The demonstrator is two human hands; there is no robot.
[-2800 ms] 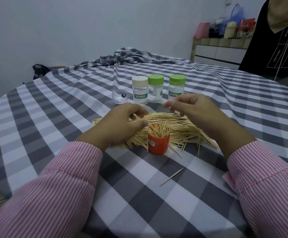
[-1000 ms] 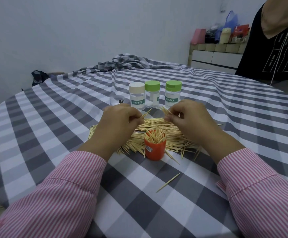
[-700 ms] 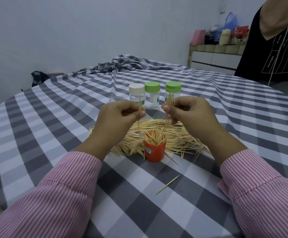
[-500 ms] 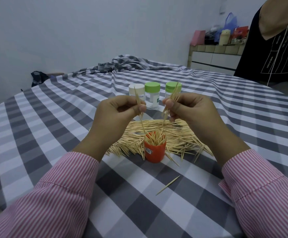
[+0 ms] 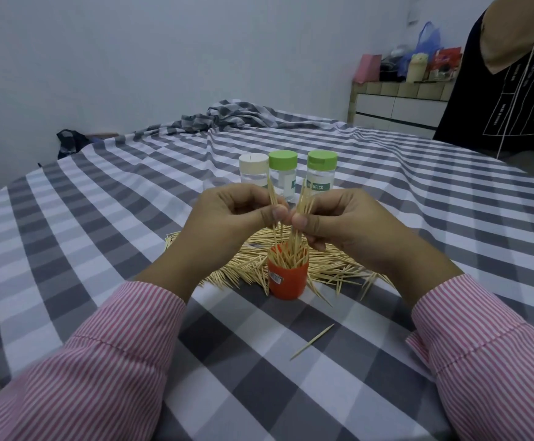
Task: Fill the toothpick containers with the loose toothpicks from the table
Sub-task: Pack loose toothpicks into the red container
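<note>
An open orange container (image 5: pixel 287 281) stands on the checked tablecloth, packed with upright toothpicks. Right above it, my left hand (image 5: pixel 227 224) pinches a small bunch of toothpicks (image 5: pixel 272 198) held nearly upright. My right hand (image 5: pixel 346 229) pinches another bunch (image 5: pixel 303 205), whose lower tips reach into the container's mouth. The two hands almost touch at the thumbs. A loose toothpick pile (image 5: pixel 332 265) lies spread behind and beside the container. Behind the hands stand three clear capped containers: one white-capped (image 5: pixel 253 168) and two green-capped (image 5: pixel 283 170) (image 5: pixel 322 173).
One stray toothpick (image 5: pixel 312 341) lies on the cloth in front of the container. Bunched cloth (image 5: pixel 227 116) sits at the table's far edge. A person in dark clothing (image 5: pixel 507 78) stands at the far right, next to a cluttered cabinet (image 5: pixel 396 103).
Both hands picked bunches of toothpicks off the pile, raised them and turned them upright. They have since moved together over the orange container, the right bunch lowering into it.
</note>
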